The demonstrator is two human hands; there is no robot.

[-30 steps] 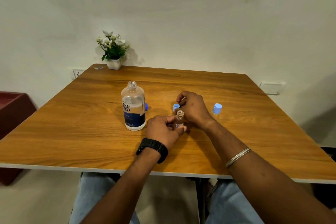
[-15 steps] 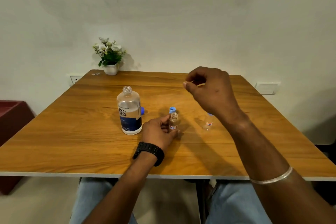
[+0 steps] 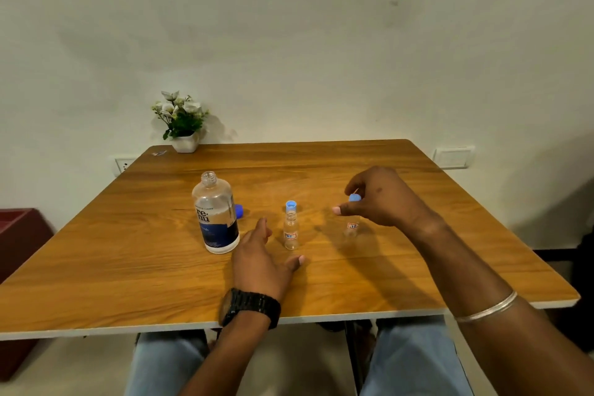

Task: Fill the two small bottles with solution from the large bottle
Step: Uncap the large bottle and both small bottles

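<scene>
So we've let go of the near small bottle with our left hand, which a moment ago was pinching it; now that hand lies flat-ish on the bench with its fingers relaxed and straight, holding nothing, and the bottle stands upright on its own just off the fingertips at about 1 o'clock, near but not touching as far as we can tell. Our right hand, which was up in the air half a second back, has come down over the second small bottle out at 3 o'clock from the first one, and its fingers are curled round a light blue cap sitting right at that bottle's top; can't tell if the cap is still screwed on or already loose. Another light blue cap sits on the bench just behind the near bottle at 12 o'clock, so that one looks open and ready. The large bottle stands uncapped at 9 o'clock from the near bottle, with its dark blue cap peeking out behind it. Our read: we're on uncapping number two, nothing poured yet, both little bottles look empty. Next the large bottle needs picking up, and those tiny necks look easy to overshoot.
</scene>
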